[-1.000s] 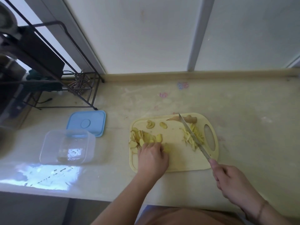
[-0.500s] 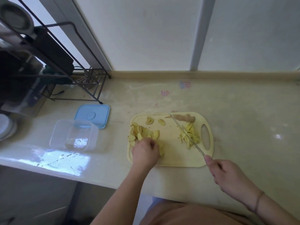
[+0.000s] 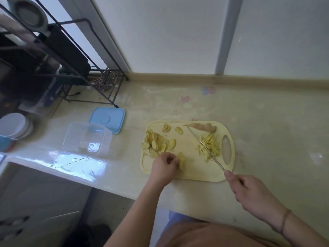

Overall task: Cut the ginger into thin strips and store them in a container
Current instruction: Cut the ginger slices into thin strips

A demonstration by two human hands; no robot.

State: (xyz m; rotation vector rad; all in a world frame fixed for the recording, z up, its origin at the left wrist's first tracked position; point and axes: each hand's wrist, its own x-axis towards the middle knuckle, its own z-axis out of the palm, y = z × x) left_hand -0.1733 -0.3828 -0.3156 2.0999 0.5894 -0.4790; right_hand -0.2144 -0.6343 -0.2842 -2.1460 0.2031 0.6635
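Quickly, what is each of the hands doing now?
Left hand: fingers curled on ginger slices.
Right hand: grips the knife.

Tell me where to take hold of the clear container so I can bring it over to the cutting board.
Take the clear container by its two opposite side walls just under the rim, coming down from above with an open grip. It stands upright, lidless and apparently empty, so the rim is free all round; the blue lid sits close behind, so the left and right walls probably give more room. The cutting board lies to its right.
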